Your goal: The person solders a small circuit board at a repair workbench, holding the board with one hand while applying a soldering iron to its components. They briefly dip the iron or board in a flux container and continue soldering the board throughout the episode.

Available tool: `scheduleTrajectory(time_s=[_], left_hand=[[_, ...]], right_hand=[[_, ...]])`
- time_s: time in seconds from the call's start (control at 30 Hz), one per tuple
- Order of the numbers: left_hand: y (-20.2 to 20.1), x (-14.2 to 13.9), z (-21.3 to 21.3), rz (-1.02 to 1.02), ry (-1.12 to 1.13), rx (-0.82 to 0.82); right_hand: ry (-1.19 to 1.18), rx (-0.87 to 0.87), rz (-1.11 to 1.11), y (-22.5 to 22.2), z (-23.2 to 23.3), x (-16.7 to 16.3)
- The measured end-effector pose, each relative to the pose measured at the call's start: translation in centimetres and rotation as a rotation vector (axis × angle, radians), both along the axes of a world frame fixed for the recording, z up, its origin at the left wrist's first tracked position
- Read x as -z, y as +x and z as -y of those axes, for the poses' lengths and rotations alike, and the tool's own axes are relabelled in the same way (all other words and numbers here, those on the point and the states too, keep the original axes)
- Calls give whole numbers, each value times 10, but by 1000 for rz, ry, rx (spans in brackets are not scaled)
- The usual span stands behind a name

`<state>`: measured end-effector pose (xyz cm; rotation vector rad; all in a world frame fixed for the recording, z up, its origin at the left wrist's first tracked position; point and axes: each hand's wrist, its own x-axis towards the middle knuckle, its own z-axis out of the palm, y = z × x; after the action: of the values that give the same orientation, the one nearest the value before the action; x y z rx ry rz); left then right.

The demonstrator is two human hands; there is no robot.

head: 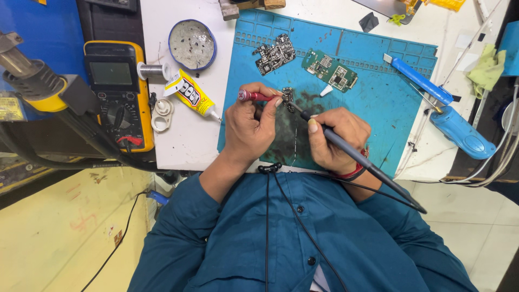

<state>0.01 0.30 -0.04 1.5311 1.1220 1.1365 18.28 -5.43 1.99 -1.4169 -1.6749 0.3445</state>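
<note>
My left hand [250, 125] grips a thin red-handled tool [254, 97] whose tip meets a small dark circuit board [287, 98] on the blue work mat [373, 97]. My right hand [336, 139] holds a dark soldering iron [346, 148] like a pen, its tip touching the same small board from the right. The iron's cable runs back over my right wrist. Both hands rest close together at the mat's near edge.
Farther back on the mat lie a black circuit board [274, 55] and a green one [330, 70]. A yellow multimeter [115, 92], solder spool [150, 70], glue tube [191, 94] and round tin [192, 44] sit left. Blue tools [459, 130] lie right. A hot-air nozzle [32, 81] juts in at far left.
</note>
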Motion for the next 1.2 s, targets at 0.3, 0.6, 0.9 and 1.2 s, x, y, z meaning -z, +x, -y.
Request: scheduleTrajectory(time_s=[0.3, 0.6, 0.9, 1.2], left_hand=[[1, 1, 1, 11, -17, 4], [0, -1, 0, -2, -23, 3], [0, -2, 0, -5, -29, 0], [0, 0, 0, -1, -38, 2]], right_hand=[[9, 14, 2, -1, 0, 0], [24, -13, 25, 0, 0, 0], [28, -3, 39, -1, 1, -1], [25, -17, 58, 0, 0, -2]])
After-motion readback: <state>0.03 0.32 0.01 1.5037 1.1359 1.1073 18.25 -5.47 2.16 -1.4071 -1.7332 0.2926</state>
